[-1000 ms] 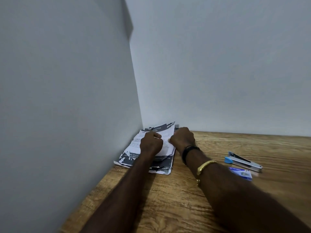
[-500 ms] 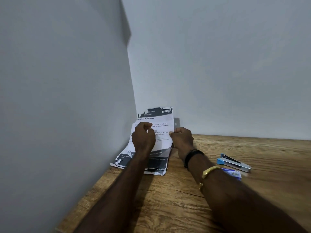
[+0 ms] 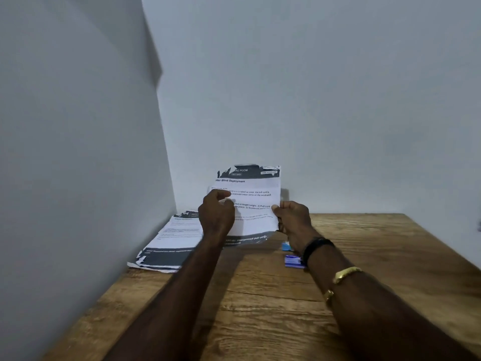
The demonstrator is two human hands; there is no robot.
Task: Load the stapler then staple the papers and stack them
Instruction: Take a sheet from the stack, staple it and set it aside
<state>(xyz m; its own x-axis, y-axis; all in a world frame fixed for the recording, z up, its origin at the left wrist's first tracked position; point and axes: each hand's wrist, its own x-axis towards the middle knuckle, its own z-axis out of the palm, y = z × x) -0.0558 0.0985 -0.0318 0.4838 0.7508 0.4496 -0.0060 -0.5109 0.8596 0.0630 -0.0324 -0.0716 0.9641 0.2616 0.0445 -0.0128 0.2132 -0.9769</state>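
One view here — the head camera, worn high, looking forward and down over the wooden table (image 3: 260, 308). It's aimed at the table's far-left corner, where the left wall (image 3: 65, 178) meets the back wall (image 3: 338, 100). Both forearms come in from the bottom of the frame, so the lens sits close behind them, and the left hand (image 3: 216, 217) and right hand (image 3: 294, 220) hold the sheet (image 3: 252, 194) up near dead centre. The table's right edge slants out of frame at the right — its near edge falls below the picture. Wide-angle, taking in far more wall than table.
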